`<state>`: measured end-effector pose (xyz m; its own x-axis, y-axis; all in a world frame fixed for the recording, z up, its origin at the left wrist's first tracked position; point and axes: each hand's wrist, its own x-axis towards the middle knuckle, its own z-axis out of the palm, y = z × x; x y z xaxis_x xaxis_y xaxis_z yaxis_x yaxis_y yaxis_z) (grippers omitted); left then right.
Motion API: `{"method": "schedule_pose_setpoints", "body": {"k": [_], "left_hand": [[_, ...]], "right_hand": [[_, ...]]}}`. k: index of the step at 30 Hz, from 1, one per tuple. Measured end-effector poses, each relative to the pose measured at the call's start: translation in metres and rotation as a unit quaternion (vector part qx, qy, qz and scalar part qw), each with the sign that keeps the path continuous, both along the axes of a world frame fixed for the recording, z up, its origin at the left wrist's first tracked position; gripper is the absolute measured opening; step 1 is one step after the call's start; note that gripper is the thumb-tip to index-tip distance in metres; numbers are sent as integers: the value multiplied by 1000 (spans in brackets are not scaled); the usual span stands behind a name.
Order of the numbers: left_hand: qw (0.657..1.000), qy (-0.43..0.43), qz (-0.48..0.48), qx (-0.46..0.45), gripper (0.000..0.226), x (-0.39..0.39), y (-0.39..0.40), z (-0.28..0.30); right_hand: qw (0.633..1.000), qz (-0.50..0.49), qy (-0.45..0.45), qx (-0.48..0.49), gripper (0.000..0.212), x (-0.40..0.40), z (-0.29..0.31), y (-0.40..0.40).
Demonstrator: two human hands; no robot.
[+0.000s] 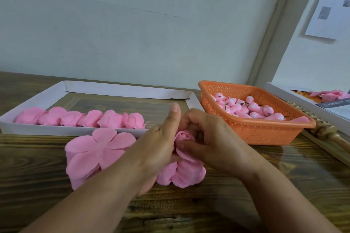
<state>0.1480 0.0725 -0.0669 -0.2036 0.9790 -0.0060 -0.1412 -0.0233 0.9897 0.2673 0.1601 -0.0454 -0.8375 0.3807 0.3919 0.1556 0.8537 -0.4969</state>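
The pink fabric rose point(184, 136) sits upright between the two hands. It has a tightly rolled bud at the top, its spiral centre facing up. Looser petal layers point(187, 172) fan out below it, crumpled and overlapping, and reach down to the wooden counter point(246, 195). The left hand point(159, 149) grips its left side, thumb raised. The right hand point(210, 138) curls over it from the right, thumb laid across the base of the bud. The cloth is matte, one even pink throughout.
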Motion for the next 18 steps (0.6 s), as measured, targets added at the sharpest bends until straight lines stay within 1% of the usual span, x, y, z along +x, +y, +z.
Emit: {"method": "schedule_pose_setpoints", "body": {"k": [2,5,7,10,13,14,15,17,18], "left_hand": [[1000,-17,-15,20,73,1,0,2],[999,-34,-24,28,73,2,-1,2],[999,-37,-30,25,76,3,-2,4],[998,-46,-37,16,78,4,-5,7],[997,-67,-34,7,82,3,-6,11],[997,-78,-20,2,78,1,-5,11],[996,-91,-2,-3,67,-1,-4,11],[995,-95,18,-14,37,-4,-4,13],[996,-88,18,-19,28,-5,-3,13]], "right_hand": [[1000,0,17,-20,21,0,0,0],[1000,0,20,-19,29,0,0,1],[1000,3,15,-19,26,0,0,0],[999,16,23,-40,15,1,2,-1],[998,14,31,-45,16,3,2,0],[998,12,35,-51,18,4,2,1],[997,13,43,-65,20,4,2,1],[990,23,66,-121,22,5,3,3],[985,29,78,-153,21,5,4,4]]}}
